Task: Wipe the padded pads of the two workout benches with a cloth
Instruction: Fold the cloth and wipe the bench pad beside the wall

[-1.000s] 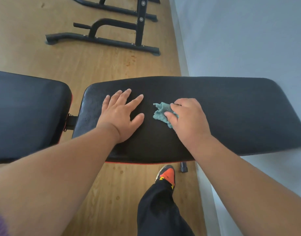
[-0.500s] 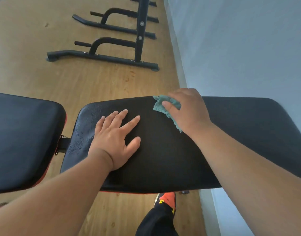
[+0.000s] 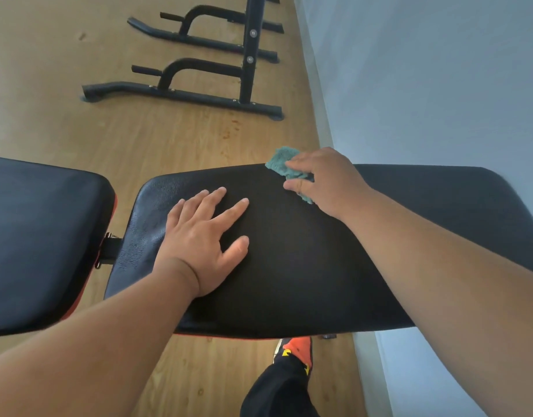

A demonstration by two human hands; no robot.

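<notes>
A long black padded back pad [image 3: 304, 266] runs across the middle of the view. A second black pad [image 3: 42, 236] lies to its left, joined by a metal bracket [image 3: 108, 251]. My left hand [image 3: 202, 239] rests flat on the long pad, fingers spread. My right hand [image 3: 322, 182] grips a crumpled teal cloth [image 3: 281, 162] and presses it on the far edge of the long pad. Part of the cloth sticks out beyond my fingers; the rest is under my palm.
Black steel frames of another machine [image 3: 183, 94] stand on the wooden floor [image 3: 63, 121] beyond the bench. A pale wall [image 3: 424, 85] runs along the right side. My leg in dark trousers and an orange shoe [image 3: 298, 350] are under the near edge.
My right hand has slid the cloth from the middle of the pad to its far edge. My left hand has stayed flat on the pad. The camera has tilted, so the bench sits lower in view.
</notes>
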